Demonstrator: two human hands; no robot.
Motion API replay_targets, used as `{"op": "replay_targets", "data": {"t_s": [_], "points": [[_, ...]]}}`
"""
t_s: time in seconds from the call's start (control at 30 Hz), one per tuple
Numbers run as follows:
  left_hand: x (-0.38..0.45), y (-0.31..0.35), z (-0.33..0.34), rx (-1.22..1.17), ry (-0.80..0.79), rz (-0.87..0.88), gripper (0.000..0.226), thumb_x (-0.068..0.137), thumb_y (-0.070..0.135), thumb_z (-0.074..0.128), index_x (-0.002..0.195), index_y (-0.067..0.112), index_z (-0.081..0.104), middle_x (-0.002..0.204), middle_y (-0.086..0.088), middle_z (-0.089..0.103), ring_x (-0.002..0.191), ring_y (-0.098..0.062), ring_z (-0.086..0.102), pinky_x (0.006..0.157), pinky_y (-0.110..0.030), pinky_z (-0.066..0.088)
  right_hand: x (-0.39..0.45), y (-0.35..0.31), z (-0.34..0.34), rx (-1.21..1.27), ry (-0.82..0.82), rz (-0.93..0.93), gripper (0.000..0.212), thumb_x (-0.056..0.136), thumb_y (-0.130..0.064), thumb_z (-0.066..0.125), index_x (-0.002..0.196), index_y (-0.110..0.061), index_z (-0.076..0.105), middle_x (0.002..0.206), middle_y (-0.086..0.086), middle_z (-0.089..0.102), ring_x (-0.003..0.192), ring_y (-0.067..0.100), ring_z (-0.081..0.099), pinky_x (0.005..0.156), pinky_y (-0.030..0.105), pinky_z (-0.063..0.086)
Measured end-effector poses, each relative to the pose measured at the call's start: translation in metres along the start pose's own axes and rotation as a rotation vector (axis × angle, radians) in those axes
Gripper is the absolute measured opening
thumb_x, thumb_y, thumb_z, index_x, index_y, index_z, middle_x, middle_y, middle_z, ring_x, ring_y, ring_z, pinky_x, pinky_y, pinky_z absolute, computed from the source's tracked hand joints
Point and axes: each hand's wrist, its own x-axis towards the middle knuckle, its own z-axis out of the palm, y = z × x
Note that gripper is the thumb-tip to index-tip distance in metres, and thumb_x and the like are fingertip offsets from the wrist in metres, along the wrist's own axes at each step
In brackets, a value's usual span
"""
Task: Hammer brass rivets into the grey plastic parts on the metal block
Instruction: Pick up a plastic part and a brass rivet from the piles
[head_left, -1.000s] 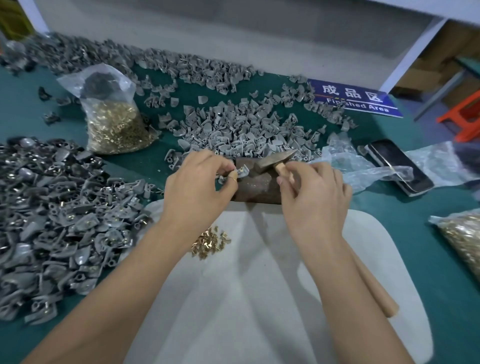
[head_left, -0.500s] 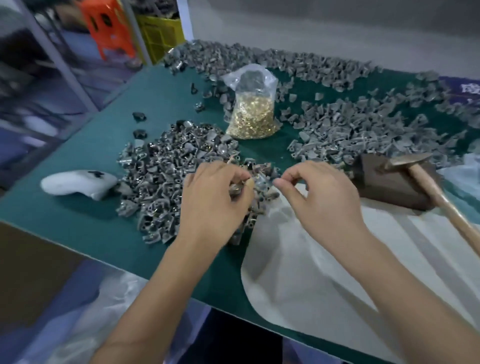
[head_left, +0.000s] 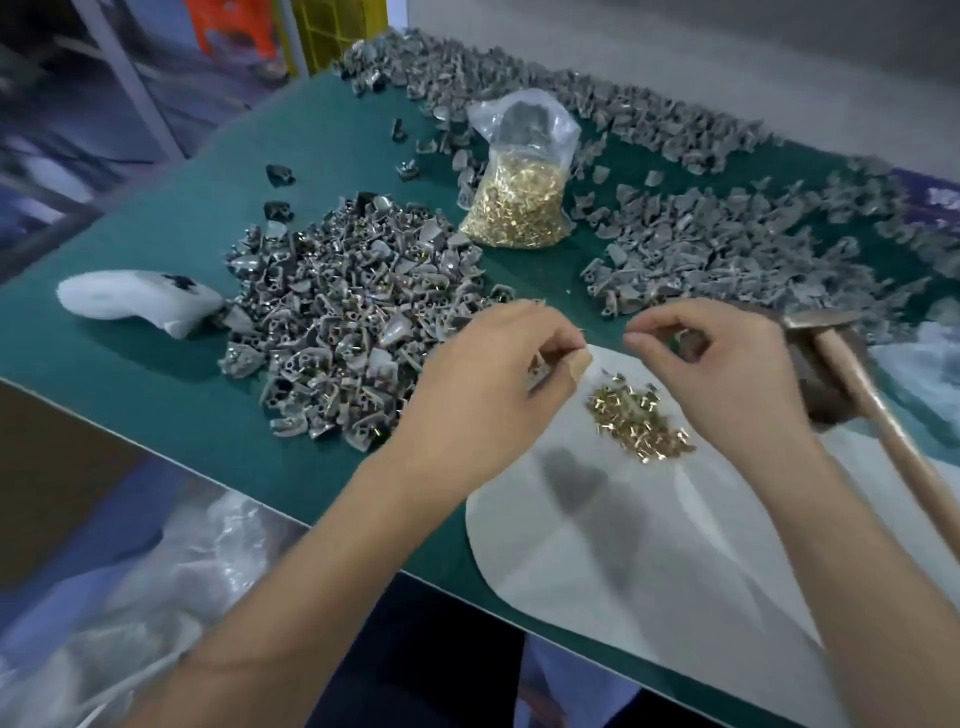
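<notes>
Pinching a grey plastic part (head_left: 540, 370) between curled fingers and thumb, the left hand (head_left: 488, 384) hovers at nine o'clock of one loose heap of brass rivets (head_left: 640, 422) on the white sheet (head_left: 623, 561). The right hand (head_left: 727, 374), at one o'clock, has thumb and forefinger nearly closed; whether they hold anything cannot be told. One hammer (head_left: 852, 374) rests on one metal block (head_left: 821, 384). Both forearms reach forward.

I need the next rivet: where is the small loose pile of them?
The loose brass rivets lie on the white sheet, just below and between the left hand and right hand.
</notes>
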Motion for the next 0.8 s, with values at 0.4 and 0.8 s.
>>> {"op": "replay_targets", "data": {"t_s": [0.4, 0.8], "points": [[0.007, 0.016, 0.037, 0.457, -0.386, -0.023, 0.051, 0.102, 0.045, 0.053, 0.149, 0.029, 0.042, 0.134, 0.005, 0.052, 0.129, -0.020, 0.046, 0.106, -0.038, 0.038, -0.031, 0.054, -0.023, -0.049, -0.131, 0.021, 0.009, 0.089, -0.029, 0.075, 0.093, -0.036, 0.079, 0.085, -0.027, 0.068, 0.084, -0.008, 0.061, 0.073, 0.003, 0.041], [0.007, 0.015, 0.063, 0.428, -0.284, -0.071, 0.039, 0.108, 0.024, 0.046, 0.147, 0.022, 0.048, 0.126, -0.001, 0.052, 0.117, -0.027, 0.055, 0.090, -0.045, 0.048, -0.034, 0.046, -0.012, -0.277, -0.208, -0.071, 0.028, 0.096, -0.032, 0.059, 0.120, -0.045, 0.068, 0.094, -0.010, 0.055, 0.094, 0.015, 0.059, 0.072, 0.035, 0.049]]}}
